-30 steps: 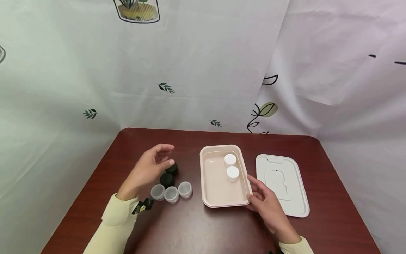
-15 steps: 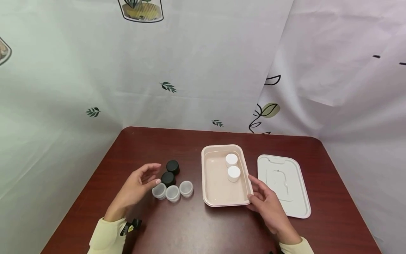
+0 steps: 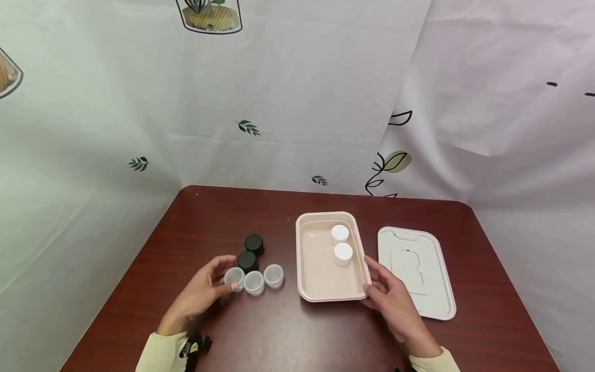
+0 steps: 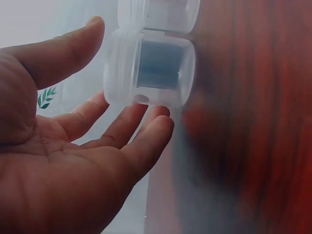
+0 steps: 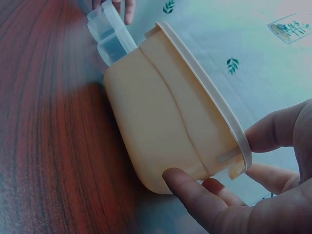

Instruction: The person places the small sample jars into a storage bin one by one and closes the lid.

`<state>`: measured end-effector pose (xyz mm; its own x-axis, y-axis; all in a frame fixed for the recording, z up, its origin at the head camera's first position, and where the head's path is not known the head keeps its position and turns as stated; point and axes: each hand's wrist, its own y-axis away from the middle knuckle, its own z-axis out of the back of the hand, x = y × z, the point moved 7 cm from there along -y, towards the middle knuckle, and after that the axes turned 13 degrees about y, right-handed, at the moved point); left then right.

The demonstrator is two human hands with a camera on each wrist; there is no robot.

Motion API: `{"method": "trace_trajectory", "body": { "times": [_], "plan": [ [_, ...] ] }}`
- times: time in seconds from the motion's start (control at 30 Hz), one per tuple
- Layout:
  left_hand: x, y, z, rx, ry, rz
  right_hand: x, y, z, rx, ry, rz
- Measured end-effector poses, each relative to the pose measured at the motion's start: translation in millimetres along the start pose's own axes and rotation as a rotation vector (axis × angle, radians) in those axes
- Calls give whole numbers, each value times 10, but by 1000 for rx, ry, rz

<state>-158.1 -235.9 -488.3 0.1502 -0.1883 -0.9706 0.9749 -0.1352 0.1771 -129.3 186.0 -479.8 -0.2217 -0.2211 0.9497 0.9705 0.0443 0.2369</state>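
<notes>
Overhead, the head view shows the left hand closing thumb and fingers round the leftmost clear jar of a row of three, with two black-lidded jars just behind the row. Bare tabletop stretches from there to the left and far edges. The right hand touches the near right corner of the beige tray with curled fingers; two white-capped jars stand inside the tray near its right wall. A white lid lies flat just right of the hand, near the tabletop's right edge.

Closer in, the left wrist view shows the thumb above and fingertips below the clear jar, with a second clear jar touching it beyond; whether the thumb presses on it is unclear.

Lastly, the right wrist view shows the tray's outer wall, with a finger under its corner and the thumb against the rim.
</notes>
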Motion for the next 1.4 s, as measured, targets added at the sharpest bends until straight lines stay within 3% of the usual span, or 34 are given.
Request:
{"method": "trace_trajectory", "body": {
  "times": [0.2, 0.73, 1.13, 1.4],
  "plan": [
    [82, 26, -16, -2, 42, 44, 18, 11, 0, -1, 4, 1],
    [70, 68, 1, -18, 59, 26, 6, 4, -5, 0, 3, -4],
    [-263, 123, 243, -84, -63, -51, 30, -13, 7, 9, 3, 0],
    [-598, 24, 224, -73, -136, -106, 13, -18, 8, 13, -2, -3]
  ]
}}
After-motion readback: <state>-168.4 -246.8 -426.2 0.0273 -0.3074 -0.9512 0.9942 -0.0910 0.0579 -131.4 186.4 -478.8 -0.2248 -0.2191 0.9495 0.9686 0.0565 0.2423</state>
